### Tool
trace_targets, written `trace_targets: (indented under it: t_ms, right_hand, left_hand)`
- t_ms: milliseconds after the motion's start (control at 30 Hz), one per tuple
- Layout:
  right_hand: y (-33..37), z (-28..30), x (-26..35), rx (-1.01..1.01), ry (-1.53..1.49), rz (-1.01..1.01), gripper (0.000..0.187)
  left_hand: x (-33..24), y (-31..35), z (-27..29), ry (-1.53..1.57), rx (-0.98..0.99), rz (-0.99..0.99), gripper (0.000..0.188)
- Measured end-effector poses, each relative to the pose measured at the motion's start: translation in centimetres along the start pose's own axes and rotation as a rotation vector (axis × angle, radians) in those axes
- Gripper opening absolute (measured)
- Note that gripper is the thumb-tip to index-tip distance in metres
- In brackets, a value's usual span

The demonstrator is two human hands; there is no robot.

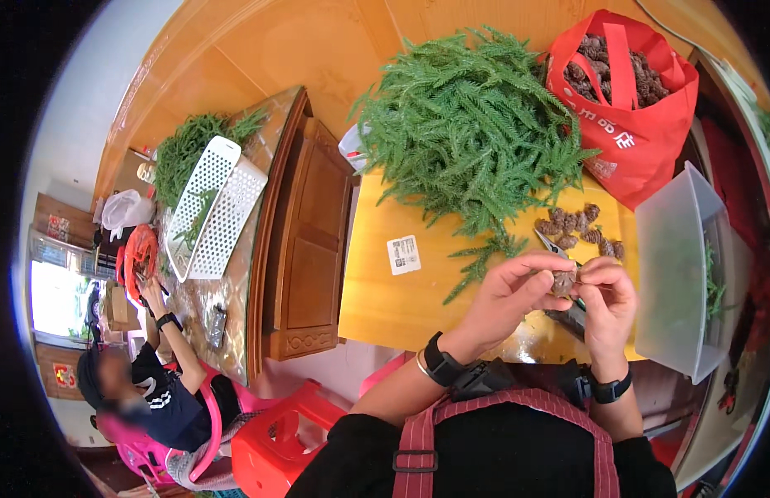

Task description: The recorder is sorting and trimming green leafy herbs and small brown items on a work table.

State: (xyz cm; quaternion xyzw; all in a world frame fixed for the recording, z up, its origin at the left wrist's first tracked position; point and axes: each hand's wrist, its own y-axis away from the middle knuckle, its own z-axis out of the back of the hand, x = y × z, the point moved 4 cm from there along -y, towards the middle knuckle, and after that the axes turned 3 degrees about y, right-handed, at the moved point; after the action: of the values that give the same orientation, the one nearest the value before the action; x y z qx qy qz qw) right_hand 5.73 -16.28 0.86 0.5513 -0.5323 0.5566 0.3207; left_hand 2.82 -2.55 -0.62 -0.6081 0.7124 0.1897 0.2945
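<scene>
A small brown pine cone [562, 283] is pinched between the fingertips of both my hands, above the near right part of the yellow table [381, 303]. My left hand [508, 300] closes on it from the left, and my right hand [609, 305] grips it from the right. Just beyond my fingers lies a pointed metal tool [551, 242], mostly hidden by my hands, so its kind is unclear. Several loose pine cones [572, 222] lie behind it. A big heap of green artificial fir sprigs [476, 124] covers the table's far side, with one sprig [487, 259] reaching toward my left hand.
A red bag [642, 153] full of pine cones stands at the far right. Beside my right hand is a clear plastic bin [671, 274]. A white label [403, 255] lies on the table. Leftward are a red stool [277, 440], white perforated baskets [207, 207] and a seated person [173, 390].
</scene>
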Motion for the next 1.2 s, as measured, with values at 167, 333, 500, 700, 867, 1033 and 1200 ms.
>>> trace_targets:
  t_ms: [167, 333, 500, 700, 867, 1033, 1200]
  right_hand:
    - [-0.2, -0.3, -0.2, 0.059, 0.07, 0.029, 0.013]
    - [-0.1, -0.5, 0.3, 0.057, 0.071, 0.072, 0.014]
    - [-0.2, -0.2, 0.5, 0.039, 0.067, 0.059, 0.011]
    - [-0.8, 0.0, 0.8, 0.08, 0.001, -0.006, 0.009]
    - [-1.2, -0.2, 1.1, 0.119, -0.115, -0.068, 0.009]
    - [-1.4, -0.3, 2.0, 0.157, 0.151, 0.139, 0.009]
    - [-1.5, -0.6, 2.4, 0.116, 0.233, 0.19, 0.009]
  left_hand:
    - [-0.6, 0.2, 0.1, -0.035, -0.013, -0.029, 0.031]
    - [-0.4, 0.1, -0.1, -0.033, -0.008, -0.022, 0.032]
    - [-0.4, -0.1, -0.4, -0.074, 0.027, -0.058, 0.029]
    - [-0.7, -0.2, -0.1, -0.156, 0.098, -0.1, 0.028]
    - [-1.0, 0.0, -0.1, -0.194, 0.102, -0.089, 0.028]
    - [-1.0, 0.3, 0.0, -0.118, 0.037, -0.018, 0.03]
    - [-1.6, 0.4, -0.2, -0.275, -0.026, -0.039, 0.031]
